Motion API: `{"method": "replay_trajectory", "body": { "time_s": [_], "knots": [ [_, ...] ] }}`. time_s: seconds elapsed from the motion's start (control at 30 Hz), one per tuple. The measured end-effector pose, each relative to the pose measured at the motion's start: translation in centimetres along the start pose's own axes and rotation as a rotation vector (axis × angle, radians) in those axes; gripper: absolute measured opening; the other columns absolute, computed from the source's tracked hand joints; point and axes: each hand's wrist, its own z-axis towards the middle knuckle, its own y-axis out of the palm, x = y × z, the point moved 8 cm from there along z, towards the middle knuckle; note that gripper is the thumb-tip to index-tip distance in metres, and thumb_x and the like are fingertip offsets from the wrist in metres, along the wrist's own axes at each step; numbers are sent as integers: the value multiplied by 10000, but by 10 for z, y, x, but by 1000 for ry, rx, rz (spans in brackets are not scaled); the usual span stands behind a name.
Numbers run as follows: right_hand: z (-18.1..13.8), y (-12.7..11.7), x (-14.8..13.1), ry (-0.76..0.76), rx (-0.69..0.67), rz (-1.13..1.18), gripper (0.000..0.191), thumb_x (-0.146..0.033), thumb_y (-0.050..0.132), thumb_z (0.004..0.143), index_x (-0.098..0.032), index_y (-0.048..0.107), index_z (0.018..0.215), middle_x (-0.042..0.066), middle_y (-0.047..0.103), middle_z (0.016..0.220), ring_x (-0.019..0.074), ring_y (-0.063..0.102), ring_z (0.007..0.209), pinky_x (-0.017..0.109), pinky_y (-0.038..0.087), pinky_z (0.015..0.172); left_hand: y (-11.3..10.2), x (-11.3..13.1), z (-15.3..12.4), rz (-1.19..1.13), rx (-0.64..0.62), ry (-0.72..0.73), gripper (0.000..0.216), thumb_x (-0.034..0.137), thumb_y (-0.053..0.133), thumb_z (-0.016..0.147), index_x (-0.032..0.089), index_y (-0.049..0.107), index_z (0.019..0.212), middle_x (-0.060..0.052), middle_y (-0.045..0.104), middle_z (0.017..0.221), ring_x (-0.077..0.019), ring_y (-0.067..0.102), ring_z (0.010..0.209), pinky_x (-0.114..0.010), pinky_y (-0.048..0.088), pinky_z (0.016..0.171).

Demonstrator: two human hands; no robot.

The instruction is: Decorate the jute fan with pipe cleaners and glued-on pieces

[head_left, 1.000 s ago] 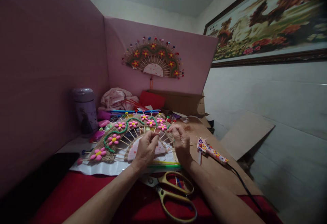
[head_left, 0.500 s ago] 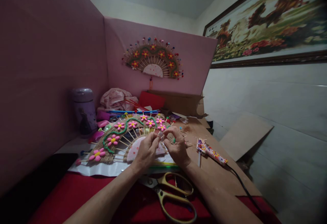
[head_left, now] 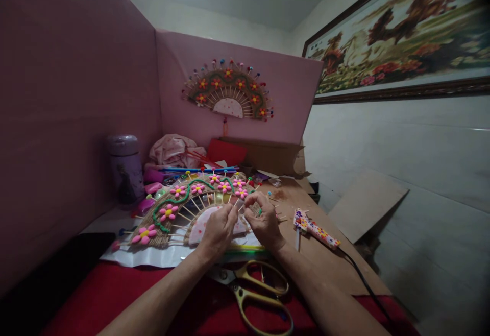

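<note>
Over the lower right part of a fan-shaped craft (head_left: 160, 222), my left hand (head_left: 221, 230) is closed in a pinch, thumb against the fingers. Facing it, my right hand (head_left: 267, 223) pinches thumb and forefinger together, its other fingers curled. Between the fingertips is something small and pale, too faint to name. The fan has rope-wrapped sticks, pink flowers with yellow centres, a wavy green strip and a white dotted half-round base (head_left: 202, 222), partly hidden by my left hand. Yellow-handled scissors (head_left: 245, 292) lie below my wrists.
Right of my hands, a flower-patterned glue gun (head_left: 316, 230) with a black cord lies on brown cardboard (head_left: 325, 269). A purple bottle (head_left: 125, 170) stands at left. Behind the fan are a pink cloth (head_left: 174, 150) and craft supplies. A similar finished-looking fan (head_left: 228, 107) hangs on the pink panel.
My fingertips have drawn slightly apart, and the pale bit between them shows less clearly. The view has shifted a little; the fan, scissors and glue gun lie as before.
</note>
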Motion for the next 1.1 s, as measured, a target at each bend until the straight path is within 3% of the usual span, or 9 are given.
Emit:
{"method": "replay_trajectory", "body": {
  "time_s": [0.17, 0.4, 0.57, 0.77, 0.87, 0.93, 1.1],
  "knots": [
    [-1, 1, -2, -35, 1, 13, 90, -119, 527, 731, -197, 523, 776, 12, 548, 783, 176, 504, 795, 311, 384, 759, -2, 4, -1, 20, 14, 33, 335, 367, 326, 892, 196, 434, 625, 11, 461, 601, -141, 439, 600, -270, 327, 600],
    [-1, 0, -5, -58, -2, 21, 107, -102, 500, 726, -195, 518, 774, 6, 545, 768, 170, 504, 780, 305, 386, 750, -10, 11, -4, 40, 69, 56, 135, 115, 411, 744, 178, 528, 722, -12, 547, 736, -154, 489, 734, -278, 370, 692],
    [-5, -2, -2, -45, 26, -4, 98, -115, 505, 727, -198, 509, 778, 7, 541, 765, 171, 506, 771, 302, 394, 738, -12, 14, -4, 59, 58, 27, 168, 170, 429, 790, 179, 587, 733, -15, 568, 729, -162, 511, 747, -291, 382, 711],
    [25, -18, 15, 32, 127, -143, 72, -214, 486, 817, -196, 554, 801, 27, 595, 792, 173, 532, 777, 303, 402, 750, -4, 22, -4, 348, 19, 187, 284, 241, 367, 888, 175, 589, 724, -53, 594, 776, -199, 499, 821, -343, 378, 767],
    [64, -8, 33, 67, -9, -307, 237, -251, 404, 883, -207, 625, 814, 39, 645, 852, 185, 538, 858, 320, 385, 801, -2, 20, -3, 527, 4, 215, 159, 178, 495, 803, 193, 622, 896, -70, 604, 991, -242, 470, 977, -390, 352, 844],
    [87, 6, 51, 109, -148, -416, 254, -263, 403, 888, -233, 651, 933, 30, 657, 1005, 199, 517, 979, 344, 357, 863, -2, 14, -2, 567, -8, 189, 277, 165, 570, 733, 215, 611, 1002, -71, 568, 1098, -263, 433, 1059, -407, 334, 886],
    [112, 35, 88, 195, -324, -461, 321, -194, 404, 844, -263, 665, 1017, -14, 669, 1075, 198, 510, 1053, 342, 361, 891, -1, -5, 2, 551, -35, 87, 380, 122, 599, 665, 231, 611, 1028, -63, 535, 1107, -258, 417, 1065, -398, 333, 899]
  ]
}}
